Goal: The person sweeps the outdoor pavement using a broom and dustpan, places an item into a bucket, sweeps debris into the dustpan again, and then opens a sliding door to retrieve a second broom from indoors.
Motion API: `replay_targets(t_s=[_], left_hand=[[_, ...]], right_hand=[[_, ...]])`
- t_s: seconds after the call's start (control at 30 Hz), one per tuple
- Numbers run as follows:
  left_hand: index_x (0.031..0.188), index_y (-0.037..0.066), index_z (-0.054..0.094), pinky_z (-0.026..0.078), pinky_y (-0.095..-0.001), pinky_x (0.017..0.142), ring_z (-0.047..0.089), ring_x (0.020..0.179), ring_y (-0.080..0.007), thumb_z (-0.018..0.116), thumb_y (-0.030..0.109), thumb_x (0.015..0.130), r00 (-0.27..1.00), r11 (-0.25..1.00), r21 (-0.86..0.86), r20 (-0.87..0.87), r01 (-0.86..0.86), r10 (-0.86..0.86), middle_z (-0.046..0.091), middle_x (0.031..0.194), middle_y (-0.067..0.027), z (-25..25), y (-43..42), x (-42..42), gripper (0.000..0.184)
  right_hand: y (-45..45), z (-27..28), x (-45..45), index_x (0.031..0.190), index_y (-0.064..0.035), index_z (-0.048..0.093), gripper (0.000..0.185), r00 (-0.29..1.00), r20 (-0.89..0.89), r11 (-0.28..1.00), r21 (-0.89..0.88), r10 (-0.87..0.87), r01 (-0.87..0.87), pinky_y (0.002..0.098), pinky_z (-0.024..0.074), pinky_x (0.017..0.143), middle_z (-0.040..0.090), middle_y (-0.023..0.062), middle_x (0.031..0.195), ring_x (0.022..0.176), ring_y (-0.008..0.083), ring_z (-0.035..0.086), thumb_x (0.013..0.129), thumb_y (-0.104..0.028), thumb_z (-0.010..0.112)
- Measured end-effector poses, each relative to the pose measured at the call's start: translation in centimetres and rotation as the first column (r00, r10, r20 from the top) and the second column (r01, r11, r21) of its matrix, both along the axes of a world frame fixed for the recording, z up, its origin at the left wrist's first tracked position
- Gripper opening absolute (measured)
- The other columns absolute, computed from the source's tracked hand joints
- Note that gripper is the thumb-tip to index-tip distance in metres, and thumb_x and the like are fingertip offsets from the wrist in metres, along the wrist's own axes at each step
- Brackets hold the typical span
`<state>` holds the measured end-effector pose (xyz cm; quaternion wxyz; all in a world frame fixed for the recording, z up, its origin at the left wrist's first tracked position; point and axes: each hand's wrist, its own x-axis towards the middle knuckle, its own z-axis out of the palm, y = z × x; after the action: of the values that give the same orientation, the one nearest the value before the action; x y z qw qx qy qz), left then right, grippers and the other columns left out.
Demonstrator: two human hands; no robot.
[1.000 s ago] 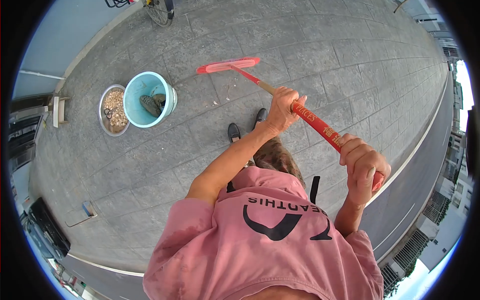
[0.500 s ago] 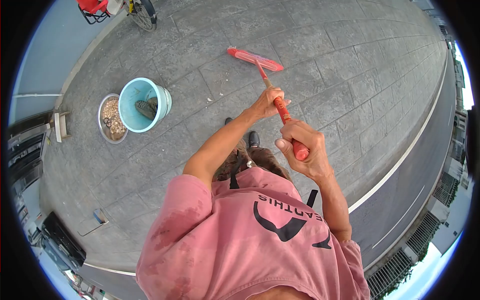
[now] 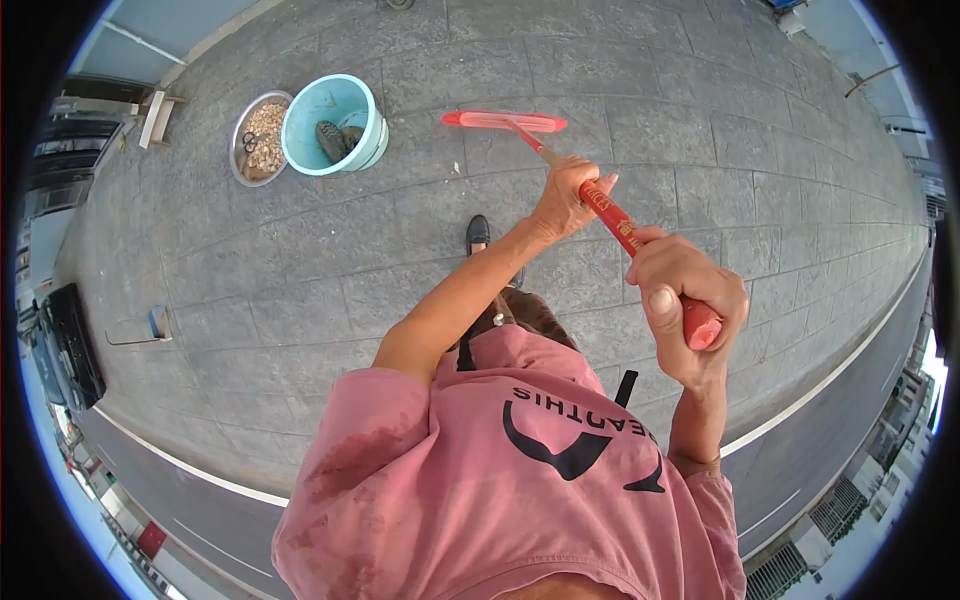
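I hold a red broom (image 3: pixel 506 121) with both hands. My left hand (image 3: pixel 572 196) wraps around the lower part of its red handle, which bears gold lettering. Higher up, close to the handle's rounded end, my right hand (image 3: pixel 688 292) is closed around it. The handle slants from lower right to upper left, and the wide broom head is at the paving ahead of my feet. Whether the bristles touch the ground is hidden.
To the left stands a light blue bucket (image 3: pixel 334 124) with dark shoes inside. Beside it is a metal basin (image 3: pixel 262 140) of pale pieces and scissors. A small bench (image 3: pixel 158 118) and a long-handled dustpan (image 3: pixel 158 323) are farther left. A road (image 3: pixel 200 510) runs behind.
My view has turned, so the bucket and basin sit higher and farther right. Both hands have shifted right in view, and the handle slants more. My grip on the broom is kept.
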<state>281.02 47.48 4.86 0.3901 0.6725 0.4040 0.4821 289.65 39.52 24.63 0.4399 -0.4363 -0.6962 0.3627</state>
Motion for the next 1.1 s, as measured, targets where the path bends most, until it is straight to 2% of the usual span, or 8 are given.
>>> replay_targets(t_s=[0.17, 0.37, 0.5, 0.6, 0.7, 0.8, 0.87, 1.1], left_hand=[[0.058, 0.002, 0.037, 0.032, -0.0304, 0.049, 0.036, 0.052, -0.0151, 0.063, 0.015, 0.073, 0.989, 0.977, -0.165, -0.035, 0.135, -0.143, 0.038, 0.055, -0.0049, -11.3, 1.4, -3.1, 0.032], [0.054, 0.003, 0.038, 0.035, -0.0360, 0.054, 0.041, 0.055, -0.0256, 0.063, 0.012, 0.067, 0.985, 0.975, -0.146, -0.017, 0.166, -0.170, 0.043, 0.055, -0.0096, -7.6, -6.7, -4.3, 0.029], [0.053, 0.002, 0.036, 0.035, -0.0366, 0.055, 0.040, 0.052, -0.0259, 0.062, 0.011, 0.068, 0.985, 0.982, -0.080, -0.012, 0.171, -0.172, 0.042, 0.053, -0.0095, -5.3, -10.5, -7.9, 0.031], [0.051, 0.003, 0.036, 0.033, -0.0379, 0.053, 0.041, 0.051, -0.0276, 0.061, 0.010, 0.068, 0.989, 0.982, -0.121, 0.025, 0.146, -0.144, 0.041, 0.051, -0.0104, -2.2, -10.1, -9.1, 0.032], [0.051, 0.003, 0.035, 0.033, -0.0370, 0.052, 0.040, 0.050, -0.0259, 0.061, 0.010, 0.068, 0.993, 0.995, 0.041, 0.073, 0.086, -0.089, 0.041, 0.051, -0.0102, -1.3, -9.0, -10.2, 0.032], [0.052, 0.002, 0.036, 0.034, -0.0349, 0.052, 0.041, 0.051, -0.0240, 0.062, 0.011, 0.067, 0.984, 0.987, 0.015, 0.075, 0.161, -0.162, 0.042, 0.052, -0.0088, -5.6, -5.1, -14.0, 0.031], [0.052, 0.003, 0.037, 0.036, -0.0353, 0.054, 0.043, 0.053, -0.0252, 0.063, 0.011, 0.065, 0.971, 0.966, -0.099, 0.047, 0.238, -0.235, 0.043, 0.054, -0.0095, -9.5, -7.2, -16.8, 0.029], [0.052, 0.003, 0.036, 0.035, -0.0357, 0.056, 0.043, 0.055, -0.0264, 0.063, 0.010, 0.062, 0.988, 0.986, -0.080, 0.065, 0.148, -0.143, 0.042, 0.053, -0.0091, -7.5, -14.8, -22.8, 0.030]], right_hand=[[-0.2, -10.1, -3.5, 0.063, -0.0001, 0.047, 0.021, 0.953, 0.268, 0.987, -0.104, 0.144, -0.120, 0.0299, 0.0396, 0.055, 0.046, 0.0071, 0.059, 0.054, 0.0196, 0.044, 0.075, -0.011, 0.059], [-4.7, -5.7, -3.6, 0.061, 0.0000, 0.048, 0.022, 0.946, 0.259, 0.958, -0.260, 0.192, -0.123, 0.0383, 0.0440, 0.076, 0.049, 0.0063, 0.058, 0.056, 0.0207, 0.050, 0.075, -0.013, 0.058], [-8.0, -3.6, -6.6, 0.061, -0.0003, 0.048, 0.024, 0.974, 0.136, 0.967, -0.200, 0.183, -0.154, 0.0399, 0.0432, 0.077, 0.049, 0.0071, 0.058, 0.057, 0.0205, 0.051, 0.076, -0.016, 0.058], [-8.0, -0.7, -8.9, 0.059, -0.0006, 0.047, 0.025, 0.999, 0.023, 0.992, -0.125, -0.027, 0.030, 0.0370, 0.0448, 0.075, 0.049, 0.0059, 0.057, 0.054, 0.0181, 0.049, 0.075, -0.015, 0.059], [-8.5, 1.0, -11.7, 0.059, -0.0002, 0.047, 0.026, 0.996, -0.047, 0.997, -0.045, -0.069, 0.067, 0.0379, 0.0444, 0.075, 0.050, 0.0052, 0.059, 0.056, 0.0160, 0.049, 0.077, -0.016, 0.058], [-7.8, -4.3, -16.3, 0.059, -0.0005, 0.048, 0.024, 0.977, 0.194, 0.994, -0.046, -0.091, 0.102, 0.0353, 0.0447, 0.074, 0.049, 0.0059, 0.058, 0.056, 0.0174, 0.049, 0.076, -0.014, 0.058], [-8.2, -9.6, -19.1, 0.059, -0.0008, 0.047, 0.022, 0.939, 0.337, 0.988, -0.155, 0.064, -0.012, 0.0341, 0.0449, 0.073, 0.046, 0.0064, 0.056, 0.055, 0.0189, 0.048, 0.074, -0.012, 0.059], [-12.4, -5.1, -23.5, 0.061, 0.0011, 0.047, 0.019, 0.956, 0.220, 0.971, -0.179, 0.196, -0.158, 0.0390, 0.0429, 0.078, 0.049, 0.0073, 0.058, 0.057, 0.0204, 0.051, 0.074, -0.009, 0.056]])
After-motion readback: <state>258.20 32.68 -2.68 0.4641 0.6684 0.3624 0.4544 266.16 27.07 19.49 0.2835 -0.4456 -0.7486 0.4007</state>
